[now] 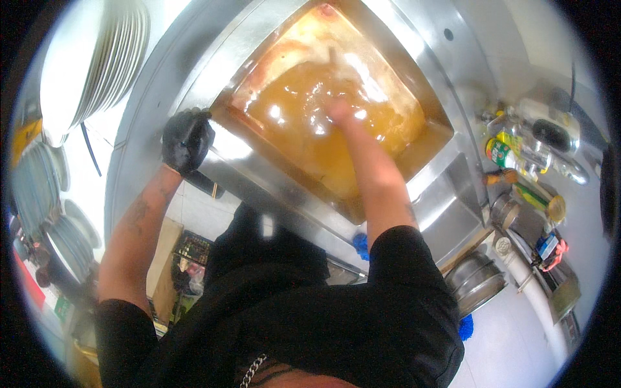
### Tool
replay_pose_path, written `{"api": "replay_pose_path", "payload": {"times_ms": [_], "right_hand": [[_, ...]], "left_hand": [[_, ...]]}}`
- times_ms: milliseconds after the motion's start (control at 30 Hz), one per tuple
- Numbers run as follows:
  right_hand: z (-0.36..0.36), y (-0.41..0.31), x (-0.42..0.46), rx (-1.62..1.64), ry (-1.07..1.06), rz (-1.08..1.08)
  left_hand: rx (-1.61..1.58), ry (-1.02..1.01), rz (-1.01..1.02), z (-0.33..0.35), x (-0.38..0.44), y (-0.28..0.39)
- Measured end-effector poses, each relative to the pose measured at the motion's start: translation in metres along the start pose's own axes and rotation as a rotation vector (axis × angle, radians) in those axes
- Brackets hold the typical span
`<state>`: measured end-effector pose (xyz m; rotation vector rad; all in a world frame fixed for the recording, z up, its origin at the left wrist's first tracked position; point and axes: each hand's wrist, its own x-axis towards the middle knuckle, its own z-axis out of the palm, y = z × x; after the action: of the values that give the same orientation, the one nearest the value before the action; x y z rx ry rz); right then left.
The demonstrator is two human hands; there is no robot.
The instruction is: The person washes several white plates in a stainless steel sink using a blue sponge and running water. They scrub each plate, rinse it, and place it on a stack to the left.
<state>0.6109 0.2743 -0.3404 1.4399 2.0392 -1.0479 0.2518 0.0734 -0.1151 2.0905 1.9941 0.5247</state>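
A square stainless-steel sink (296,191) lies before me, holding cloudy yellow-brown liquid (315,150) with bright ripples. My right hand (338,110) reaches into the middle of it; the wrist shows at the surface, while the fingers are blurred and hidden in the liquid. Whether they hold anything cannot be seen. Pale and reddish patches (276,58) show towards the sink's far end. My left hand (188,139), in a black glove, rests with curled fingers on the steel rim at the sink's left corner. What lies under its fingers is hidden.
Stacked white plates (99,72) stand on the left, with more stacked dishes (36,189) below. Bottles (499,151) and a metal pot (504,211) stand at the right. Steel pans (475,281) sit beside a white pipe (533,296). A crate (193,246) lies low by my left side.
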Motion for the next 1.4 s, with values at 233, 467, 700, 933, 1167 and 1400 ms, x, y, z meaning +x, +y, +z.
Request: {"api": "replay_pose_path", "payload": {"times_ms": [233,467,700,933,1167,1400], "right_hand": [[-0.044,-0.033,-0.058,1.487,-0.083,0.098],[-0.088,-0.098,-0.126,1.269,-0.027,-0.020],[-0.097,-0.252,-0.246,0.671,-0.097,-0.429],[0.096,-0.333,-0.224,0.044,0.208,-0.916],[0.094,-0.306,-0.238,0.208,-0.064,-0.906],[-0.028,-0.184,-0.229,0.438,0.336,-0.661]], "left_hand": [[-0.028,0.052,0.010,-0.013,0.008,0.014],[-0.065,0.019,-0.029,-0.009,0.004,0.009],[-0.149,0.002,-0.051,-0.003,0.000,-0.001],[-0.179,0.030,-0.011,-0.002,-0.004,-0.006],[-0.131,-0.051,-0.016,0.003,-0.004,-0.009],[0.013,-0.022,-0.016,-0.002,-0.004,0.001]]}}
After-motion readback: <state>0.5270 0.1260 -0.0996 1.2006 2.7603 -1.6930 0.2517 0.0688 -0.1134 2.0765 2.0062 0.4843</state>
